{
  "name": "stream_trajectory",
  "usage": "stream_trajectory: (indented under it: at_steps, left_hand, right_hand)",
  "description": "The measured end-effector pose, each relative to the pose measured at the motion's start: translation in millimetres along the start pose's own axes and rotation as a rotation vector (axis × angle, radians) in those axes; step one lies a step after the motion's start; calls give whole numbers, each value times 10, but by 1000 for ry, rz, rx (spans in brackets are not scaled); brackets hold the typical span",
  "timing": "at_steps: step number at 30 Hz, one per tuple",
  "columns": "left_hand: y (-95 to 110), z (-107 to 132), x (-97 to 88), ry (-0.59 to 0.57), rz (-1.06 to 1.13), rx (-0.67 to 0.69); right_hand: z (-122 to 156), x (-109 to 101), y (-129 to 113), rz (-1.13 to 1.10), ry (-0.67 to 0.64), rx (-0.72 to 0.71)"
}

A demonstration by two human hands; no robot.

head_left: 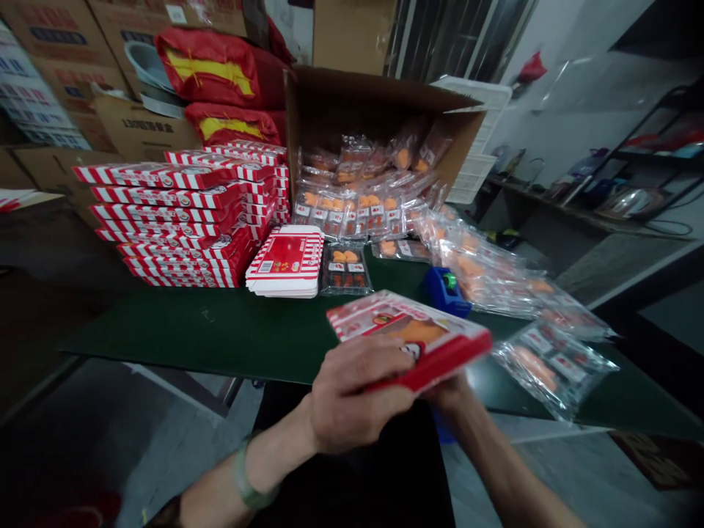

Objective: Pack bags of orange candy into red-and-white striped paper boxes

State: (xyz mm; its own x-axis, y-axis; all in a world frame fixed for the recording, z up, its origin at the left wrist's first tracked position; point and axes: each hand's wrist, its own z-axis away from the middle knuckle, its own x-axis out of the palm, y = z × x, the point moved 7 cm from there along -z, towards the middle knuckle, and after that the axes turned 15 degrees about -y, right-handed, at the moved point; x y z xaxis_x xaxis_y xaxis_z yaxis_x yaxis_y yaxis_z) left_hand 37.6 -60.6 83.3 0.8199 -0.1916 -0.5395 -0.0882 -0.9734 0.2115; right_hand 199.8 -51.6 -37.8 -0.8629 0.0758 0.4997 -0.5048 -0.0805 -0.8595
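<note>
Both my hands hold a red-and-white striped box (410, 334) above the near edge of the green table (220, 330). My left hand (352, 400) is closed around the box's near left side. Mostly hidden beneath the box, my right hand (451, 396) grips it from below on the right. The box is tilted and blurred by motion. A blue tape dispenser (446, 290) stands just behind it.
A tall stack of finished striped boxes (176, 220) stands at the left, with flat unfolded boxes (287, 260) beside it. An open cardboard carton (379, 117) spills clear packets of orange snacks (484, 264) across the right of the table. A loose packet (550, 363) lies near my right wrist.
</note>
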Motion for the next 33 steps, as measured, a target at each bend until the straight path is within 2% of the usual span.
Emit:
stream_trajectory:
  at_steps: [3,6,7,9,13,15,17,19,21,23,26,28,30,33]
  left_hand:
    - [144,60,72,-189,6,225]
    - [141,180,120,-300,-66,246]
    - [88,228,111,-308,-62,193]
    - [-121,342,38,-247,45,-29]
    - [-669,706,-106,87,534,-652]
    - [-777,820,-62,151,768,-872]
    - [-768,846,-35,149,931,-981]
    - [-721,879,-59,143,1001,-1032]
    - [-685,972,-98,161,1035,-1069]
    - [-668,1074,-176,236,1073,-1055]
    - [-691,1124,-437,382,1068,-1007]
    - [-780,1015,-743,450,982,-992]
    - [-985,759,-1144,467,816,-975]
    - [-1519,169,-1828,482,416,-894]
  right_hand:
    - [258,-123,-318,28,8,42]
    - [389,-123,-446,126,7,57]
    - [389,-115,-448,136,4,51]
    - [339,-122,-438,120,20,14]
    - [118,-77,-413,112,29,-40]
    - [-3,67,-365,138,-57,-3]
    - [-93,270,-271,163,-198,82]
    - [-150,460,-160,177,-334,173]
    - [-210,596,-72,175,-411,226]
    - [-286,715,-21,151,-454,233]
    - [-422,859,-29,74,-480,164]
    - [-529,866,-69,49,-458,80]
    - [-642,773,-57,64,-414,49]
    - [-793,483,82,87,-336,110]
